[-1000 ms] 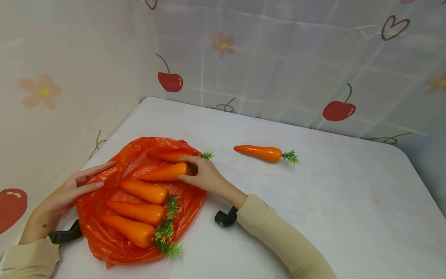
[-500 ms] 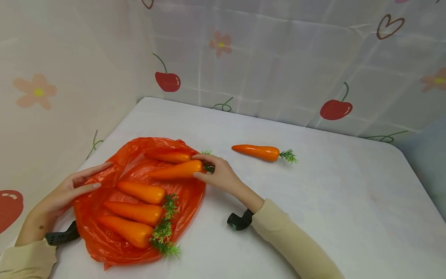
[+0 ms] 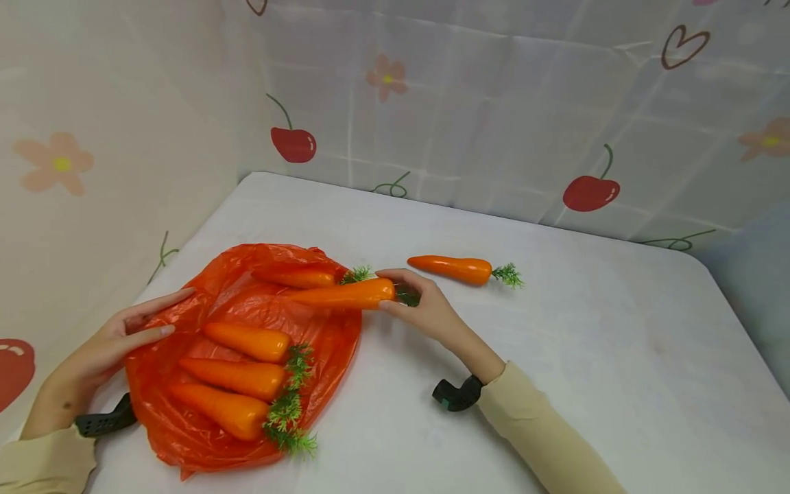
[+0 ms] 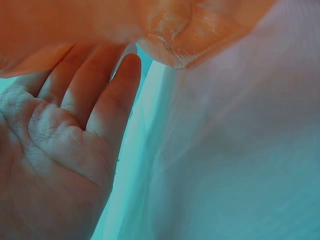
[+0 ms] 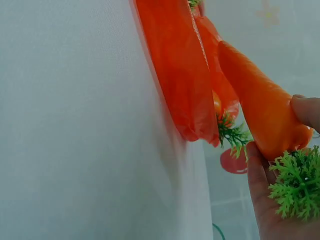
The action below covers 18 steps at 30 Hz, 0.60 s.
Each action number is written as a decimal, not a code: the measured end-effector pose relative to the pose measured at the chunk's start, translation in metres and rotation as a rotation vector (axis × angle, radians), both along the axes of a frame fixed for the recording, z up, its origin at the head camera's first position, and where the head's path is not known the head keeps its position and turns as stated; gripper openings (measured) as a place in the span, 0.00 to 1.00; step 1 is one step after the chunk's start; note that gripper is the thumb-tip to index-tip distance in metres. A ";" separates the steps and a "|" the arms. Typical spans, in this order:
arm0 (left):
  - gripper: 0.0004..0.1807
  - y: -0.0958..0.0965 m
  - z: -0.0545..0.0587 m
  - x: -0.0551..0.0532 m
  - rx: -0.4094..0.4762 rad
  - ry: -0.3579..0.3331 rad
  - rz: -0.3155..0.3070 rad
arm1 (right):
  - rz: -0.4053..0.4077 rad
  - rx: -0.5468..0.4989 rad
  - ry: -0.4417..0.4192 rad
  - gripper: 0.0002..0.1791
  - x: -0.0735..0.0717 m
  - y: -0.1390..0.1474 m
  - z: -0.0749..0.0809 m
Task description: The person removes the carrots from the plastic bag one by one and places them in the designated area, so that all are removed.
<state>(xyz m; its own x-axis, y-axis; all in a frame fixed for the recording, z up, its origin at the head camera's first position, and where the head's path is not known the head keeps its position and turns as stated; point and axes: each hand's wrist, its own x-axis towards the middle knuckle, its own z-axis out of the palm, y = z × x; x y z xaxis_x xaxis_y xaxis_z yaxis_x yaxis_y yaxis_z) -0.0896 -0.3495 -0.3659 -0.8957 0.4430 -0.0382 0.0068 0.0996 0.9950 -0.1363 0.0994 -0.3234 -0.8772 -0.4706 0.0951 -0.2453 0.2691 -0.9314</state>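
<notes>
My right hand point(image 3: 422, 309) pinches an orange carrot point(image 3: 345, 295) by its thick end, thumb on one side and fingers on the other. Its tip still overlaps the red plastic bag point(image 3: 333, 357), and part of its green top point(image 5: 300, 182) is hidden by the hand in the head view. On the bag lie several more carrots: one point(image 3: 299, 277) at the back and others point(image 3: 237, 377) nearer the front, leafy tops toward the right. At the bag's left edge rests my left hand point(image 3: 117, 339), fingers fairly straight against the plastic; the left wrist view shows its open palm.
Beyond the right hand, a single carrot point(image 3: 453, 269) lies on the white table point(image 3: 555, 329), its leaves pointing right. A patterned curtain point(image 3: 481, 116) stands along the back and left edges. Black wrist mounts point(image 3: 457, 394) show at both forearms.
My right hand has drawn the carrot rightward, so its thick end now reaches past the bag's right edge. My left hand stays at the bag's left edge, and the other carrots keep their places.
</notes>
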 end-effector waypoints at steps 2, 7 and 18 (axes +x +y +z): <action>0.28 -0.001 0.000 0.000 0.010 0.002 -0.007 | -0.028 -0.004 -0.016 0.23 0.000 0.007 0.002; 0.28 -0.001 0.000 0.000 0.019 0.000 -0.012 | -0.110 -0.002 -0.060 0.24 0.000 0.031 0.001; 0.27 0.000 0.000 0.000 0.002 0.027 -0.003 | -0.263 0.058 -0.141 0.27 -0.005 0.093 -0.033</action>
<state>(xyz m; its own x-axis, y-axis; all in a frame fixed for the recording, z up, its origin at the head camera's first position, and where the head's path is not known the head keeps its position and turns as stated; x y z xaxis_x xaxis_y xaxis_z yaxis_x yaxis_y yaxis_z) -0.0901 -0.3496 -0.3654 -0.8951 0.4456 -0.0134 0.0338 0.0979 0.9946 -0.1409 0.1928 -0.3559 -0.9723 -0.2265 -0.0570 -0.0291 0.3599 -0.9326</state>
